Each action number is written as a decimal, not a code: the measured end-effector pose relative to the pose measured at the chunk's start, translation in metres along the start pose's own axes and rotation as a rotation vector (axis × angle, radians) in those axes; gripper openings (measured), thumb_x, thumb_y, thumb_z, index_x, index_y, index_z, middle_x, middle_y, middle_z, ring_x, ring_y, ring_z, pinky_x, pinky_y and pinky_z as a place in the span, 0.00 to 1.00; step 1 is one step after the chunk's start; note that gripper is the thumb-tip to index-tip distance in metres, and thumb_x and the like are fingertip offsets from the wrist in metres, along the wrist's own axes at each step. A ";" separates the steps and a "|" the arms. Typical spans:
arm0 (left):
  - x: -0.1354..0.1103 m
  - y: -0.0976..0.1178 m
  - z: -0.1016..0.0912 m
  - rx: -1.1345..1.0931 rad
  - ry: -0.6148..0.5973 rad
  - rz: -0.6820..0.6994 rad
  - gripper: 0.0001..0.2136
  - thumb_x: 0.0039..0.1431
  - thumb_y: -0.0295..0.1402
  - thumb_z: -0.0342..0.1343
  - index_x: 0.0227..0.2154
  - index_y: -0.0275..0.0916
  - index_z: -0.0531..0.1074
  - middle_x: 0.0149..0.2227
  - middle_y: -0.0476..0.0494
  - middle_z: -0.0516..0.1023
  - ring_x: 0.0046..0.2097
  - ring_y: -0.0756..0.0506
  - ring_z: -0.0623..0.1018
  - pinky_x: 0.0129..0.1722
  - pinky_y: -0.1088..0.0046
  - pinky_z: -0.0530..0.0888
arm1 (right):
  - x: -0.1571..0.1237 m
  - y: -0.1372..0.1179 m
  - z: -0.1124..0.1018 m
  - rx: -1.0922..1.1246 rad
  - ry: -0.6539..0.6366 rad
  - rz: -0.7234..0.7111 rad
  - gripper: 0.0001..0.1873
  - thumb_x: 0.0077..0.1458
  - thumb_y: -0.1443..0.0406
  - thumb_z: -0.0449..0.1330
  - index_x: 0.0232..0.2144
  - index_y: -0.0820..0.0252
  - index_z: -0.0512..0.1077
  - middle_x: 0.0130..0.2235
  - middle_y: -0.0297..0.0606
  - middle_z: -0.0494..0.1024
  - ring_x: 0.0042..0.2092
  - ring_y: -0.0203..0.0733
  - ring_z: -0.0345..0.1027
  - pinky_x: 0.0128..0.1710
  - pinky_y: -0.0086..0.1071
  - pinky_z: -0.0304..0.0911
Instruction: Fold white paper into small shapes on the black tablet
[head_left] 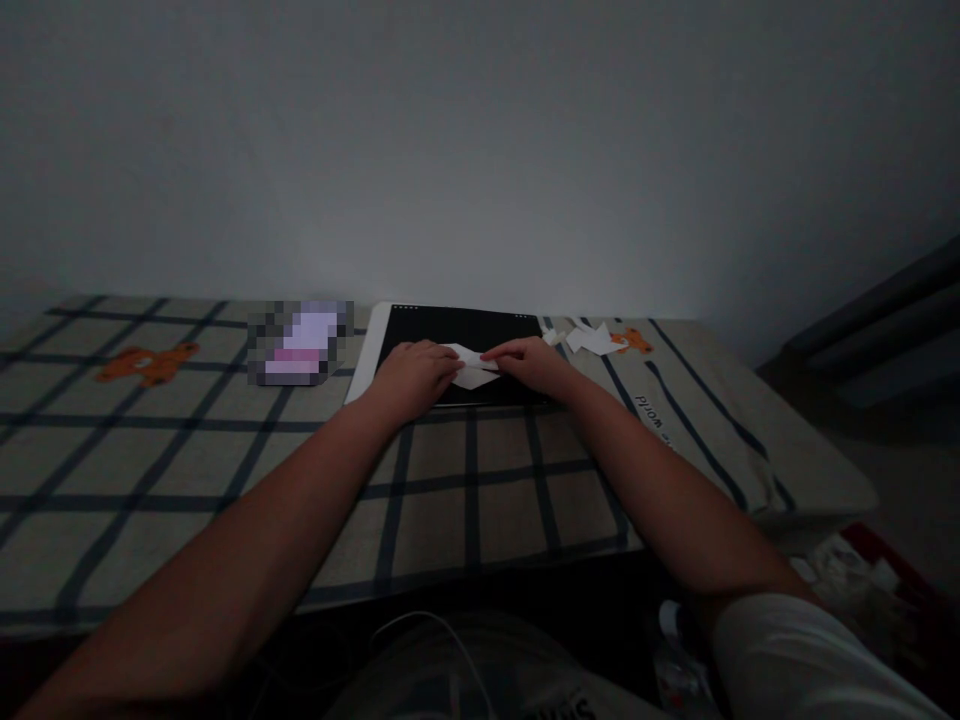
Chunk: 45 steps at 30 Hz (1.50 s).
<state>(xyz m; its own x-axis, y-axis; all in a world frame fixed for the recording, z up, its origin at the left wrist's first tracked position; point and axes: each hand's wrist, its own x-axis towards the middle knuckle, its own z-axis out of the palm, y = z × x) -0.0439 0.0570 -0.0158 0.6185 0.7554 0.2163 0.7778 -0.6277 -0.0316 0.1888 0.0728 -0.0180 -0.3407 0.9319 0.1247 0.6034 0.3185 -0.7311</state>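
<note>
A small folded white paper (pixel 474 368) lies on a black board with a white edge (pixel 450 330) at the far side of the table. My left hand (pixel 414 375) rests on the paper's left end, its fingers curled and pressing down. My right hand (pixel 531 362) pinches the paper's right end with its fingers together. Both forearms stretch across the checked tablecloth (pixel 225 450) towards the board.
Several white paper scraps (pixel 592 338) lie right of the board beside an orange bear print (pixel 632 341). A blurred pink and white object (pixel 300 342) sits left of the board. The table's right edge (pixel 825 470) drops off; a plain wall stands behind.
</note>
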 end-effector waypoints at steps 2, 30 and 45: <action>0.001 -0.002 0.000 -0.008 -0.013 0.007 0.16 0.71 0.34 0.48 0.54 0.43 0.78 0.57 0.44 0.79 0.57 0.36 0.77 0.53 0.55 0.71 | -0.002 0.001 -0.001 -0.033 -0.028 -0.046 0.18 0.57 0.72 0.58 0.44 0.56 0.84 0.43 0.40 0.85 0.40 0.40 0.76 0.44 0.36 0.70; 0.006 -0.016 0.015 -0.102 -0.043 0.132 0.23 0.66 0.28 0.47 0.62 0.47 0.72 0.63 0.43 0.75 0.62 0.40 0.74 0.61 0.59 0.70 | 0.009 0.014 0.010 -0.371 0.185 -0.045 0.10 0.55 0.67 0.63 0.22 0.59 0.71 0.30 0.37 0.74 0.33 0.39 0.63 0.35 0.33 0.56; 0.004 -0.014 0.009 -0.166 -0.025 0.159 0.22 0.64 0.25 0.48 0.59 0.39 0.74 0.58 0.38 0.78 0.58 0.40 0.76 0.60 0.61 0.71 | 0.002 0.011 0.005 -0.252 -0.002 -0.259 0.06 0.57 0.63 0.64 0.31 0.59 0.78 0.36 0.41 0.79 0.41 0.43 0.70 0.45 0.36 0.62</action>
<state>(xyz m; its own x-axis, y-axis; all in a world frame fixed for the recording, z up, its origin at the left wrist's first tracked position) -0.0507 0.0705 -0.0237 0.7360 0.6475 0.1976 0.6425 -0.7601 0.0977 0.1906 0.0776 -0.0291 -0.5072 0.8142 0.2826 0.6556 0.5774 -0.4867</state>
